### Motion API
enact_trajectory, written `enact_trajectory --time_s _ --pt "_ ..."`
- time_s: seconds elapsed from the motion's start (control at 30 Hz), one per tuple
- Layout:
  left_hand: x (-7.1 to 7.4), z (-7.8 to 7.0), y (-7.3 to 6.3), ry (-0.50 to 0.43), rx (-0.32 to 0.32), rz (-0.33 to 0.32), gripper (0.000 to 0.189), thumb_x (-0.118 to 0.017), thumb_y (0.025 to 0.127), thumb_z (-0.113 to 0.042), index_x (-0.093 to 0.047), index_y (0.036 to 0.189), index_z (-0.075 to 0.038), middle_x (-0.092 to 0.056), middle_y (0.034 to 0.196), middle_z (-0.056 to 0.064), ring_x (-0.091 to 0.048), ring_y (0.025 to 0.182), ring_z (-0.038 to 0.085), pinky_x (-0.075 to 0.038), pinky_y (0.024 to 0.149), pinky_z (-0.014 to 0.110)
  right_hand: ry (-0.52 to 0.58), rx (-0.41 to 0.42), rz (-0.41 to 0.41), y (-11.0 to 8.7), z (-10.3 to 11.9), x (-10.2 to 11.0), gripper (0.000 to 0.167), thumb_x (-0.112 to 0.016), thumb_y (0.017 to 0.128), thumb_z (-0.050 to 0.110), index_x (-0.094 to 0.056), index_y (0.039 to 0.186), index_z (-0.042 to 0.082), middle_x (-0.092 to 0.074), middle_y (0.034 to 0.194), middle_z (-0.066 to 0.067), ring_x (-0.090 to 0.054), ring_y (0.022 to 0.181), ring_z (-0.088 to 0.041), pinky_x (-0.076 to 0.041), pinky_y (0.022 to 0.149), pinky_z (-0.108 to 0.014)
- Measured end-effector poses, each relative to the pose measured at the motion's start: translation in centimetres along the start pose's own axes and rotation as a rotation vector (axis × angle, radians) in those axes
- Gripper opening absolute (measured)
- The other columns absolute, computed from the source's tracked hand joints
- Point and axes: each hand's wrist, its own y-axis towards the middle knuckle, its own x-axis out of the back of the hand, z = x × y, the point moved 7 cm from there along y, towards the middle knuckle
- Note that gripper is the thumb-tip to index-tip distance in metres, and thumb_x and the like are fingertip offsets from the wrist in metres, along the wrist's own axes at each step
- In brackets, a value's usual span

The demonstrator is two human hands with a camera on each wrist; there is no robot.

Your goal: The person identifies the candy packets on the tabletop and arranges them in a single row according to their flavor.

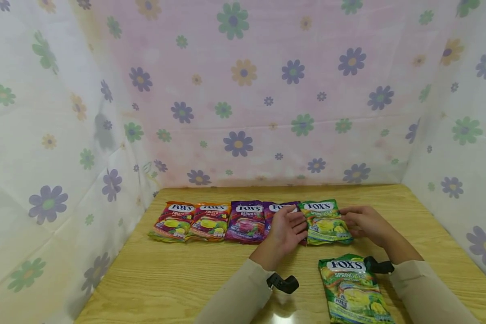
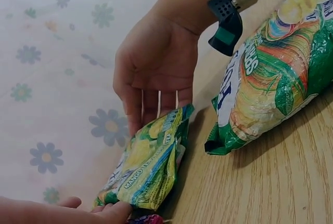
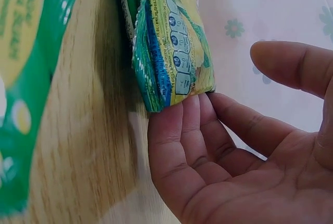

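A green candy bag (image 1: pixel 326 222) lies at the right end of the row, between my two hands. My left hand (image 1: pixel 286 230) is at its left edge, palm turned toward it, overlapping a purple candy bag (image 1: pixel 269 220) in the head view. At the opposite edge, my right hand (image 1: pixel 366 225) touches the green bag with extended fingertips. In the right wrist view those fingers (image 3: pixel 169 130) press against the bag's side, the thumb held away. Closer to me, a second green candy bag (image 1: pixel 350 288) lies by the right forearm, partly covered by the black wrist strap.
Two orange-red candy bags (image 1: pixel 208 221) lie at the left of the row, beside another purple bag (image 1: pixel 246 221). All rest on a wood-grain table (image 1: pixel 178 274). Flower-print cloth (image 1: pixel 243 112) hangs behind and along both sides.
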Motion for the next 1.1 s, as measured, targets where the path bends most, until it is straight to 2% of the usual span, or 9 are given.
enact_trajectory --time_s 0.2,0.5,1.1 --pt "-0.11 -0.07 0.02 0.009 -0.004 -0.007 0.078 -0.059 0.097 -0.042 -0.039 0.153 0.009 -0.031 0.162 0.030 -0.026 0.153 0.047 -0.020 0.127 0.060 0.005 -0.003 0.009 0.06 -0.20 0.02 0.053 -0.051 0.109 0.027 -0.045 0.152 -0.004 -0.051 0.150 -0.027 -0.065 0.120 -0.024 -0.061 0.082 -0.035" --pt "-0.13 -0.15 0.00 0.016 -0.013 -0.021 0.077 -0.060 0.097 -0.040 -0.041 0.152 0.009 -0.032 0.161 0.030 -0.026 0.153 0.048 -0.020 0.126 0.061 0.029 -0.025 0.025 0.12 -0.33 -0.05 0.055 -0.049 0.109 0.025 -0.042 0.152 -0.009 -0.058 0.142 -0.025 -0.069 0.110 -0.018 -0.062 0.084 -0.034" --pt "-0.28 -0.14 0.01 0.037 -0.025 -0.040 0.072 -0.061 0.096 -0.039 -0.045 0.149 0.008 -0.033 0.160 0.030 -0.026 0.153 0.048 -0.020 0.126 0.062 0.005 -0.017 0.056 -0.31 -0.35 -0.01 0.056 -0.048 0.110 0.028 -0.042 0.151 -0.010 -0.059 0.141 -0.024 -0.069 0.110 -0.019 -0.062 0.085 -0.035"
